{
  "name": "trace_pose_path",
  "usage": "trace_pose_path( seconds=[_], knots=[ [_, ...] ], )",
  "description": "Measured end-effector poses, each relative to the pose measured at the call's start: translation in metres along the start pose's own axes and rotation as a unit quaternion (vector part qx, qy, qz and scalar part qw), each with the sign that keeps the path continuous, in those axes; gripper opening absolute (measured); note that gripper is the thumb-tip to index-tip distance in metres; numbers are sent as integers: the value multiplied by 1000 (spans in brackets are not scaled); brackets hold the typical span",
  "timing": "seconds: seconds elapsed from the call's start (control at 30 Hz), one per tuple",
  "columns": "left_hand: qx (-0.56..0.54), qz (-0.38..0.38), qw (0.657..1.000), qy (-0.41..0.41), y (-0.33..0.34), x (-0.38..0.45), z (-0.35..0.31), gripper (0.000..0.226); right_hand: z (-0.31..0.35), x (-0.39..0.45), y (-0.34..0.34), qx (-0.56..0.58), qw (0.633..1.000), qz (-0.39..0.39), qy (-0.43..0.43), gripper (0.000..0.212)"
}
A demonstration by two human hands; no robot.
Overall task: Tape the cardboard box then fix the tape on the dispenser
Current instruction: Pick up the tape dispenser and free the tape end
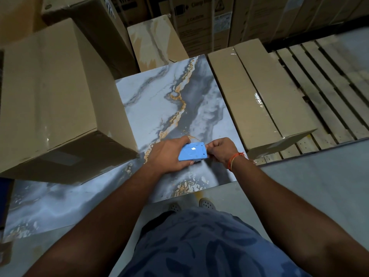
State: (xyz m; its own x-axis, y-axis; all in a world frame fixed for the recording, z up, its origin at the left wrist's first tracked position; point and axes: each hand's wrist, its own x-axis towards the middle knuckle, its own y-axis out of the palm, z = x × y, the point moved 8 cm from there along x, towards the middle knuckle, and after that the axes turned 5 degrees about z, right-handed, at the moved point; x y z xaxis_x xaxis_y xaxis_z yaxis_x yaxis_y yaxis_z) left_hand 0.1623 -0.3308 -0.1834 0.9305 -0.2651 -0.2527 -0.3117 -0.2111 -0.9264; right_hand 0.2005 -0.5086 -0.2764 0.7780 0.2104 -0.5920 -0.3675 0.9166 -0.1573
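A small blue tape dispenser (192,152) is held in front of me above a marbled tile. My left hand (166,156) wraps around its left end. My right hand (221,149) pinches at its right, toothed end, fingers curled tight; the tape itself is too small to make out. A long flat cardboard box (257,96) with shiny clear tape along its seam lies to the right. A large cardboard box (50,92) stands to the left, with tape on its near face.
The grey-and-gold marbled tile (171,100) lies flat between the boxes, and another tile (50,202) lies at lower left. A wooden pallet (327,86) sits at right. More stacked cartons (199,23) fill the back. My feet (189,204) stand on grey floor.
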Motion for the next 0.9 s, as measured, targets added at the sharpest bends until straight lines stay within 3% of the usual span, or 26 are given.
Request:
trace_pose_path(
  seconds=[0.37, 0.63, 0.9],
  knots=[
    [43, 5, 999, 13, 8, 20, -27, 44, -15, 9, -24, -37, 998, -47, -1, 10],
    [52, 2, 998, -28, 2, 27, -33, 46, -10, 14, -40, -49, 999, -19, -6, 19],
    [95, 38, 994, -48, 6, 35, -47, 50, -13, 16, -55, -68, 997, -3, -26, 11]
  ],
)
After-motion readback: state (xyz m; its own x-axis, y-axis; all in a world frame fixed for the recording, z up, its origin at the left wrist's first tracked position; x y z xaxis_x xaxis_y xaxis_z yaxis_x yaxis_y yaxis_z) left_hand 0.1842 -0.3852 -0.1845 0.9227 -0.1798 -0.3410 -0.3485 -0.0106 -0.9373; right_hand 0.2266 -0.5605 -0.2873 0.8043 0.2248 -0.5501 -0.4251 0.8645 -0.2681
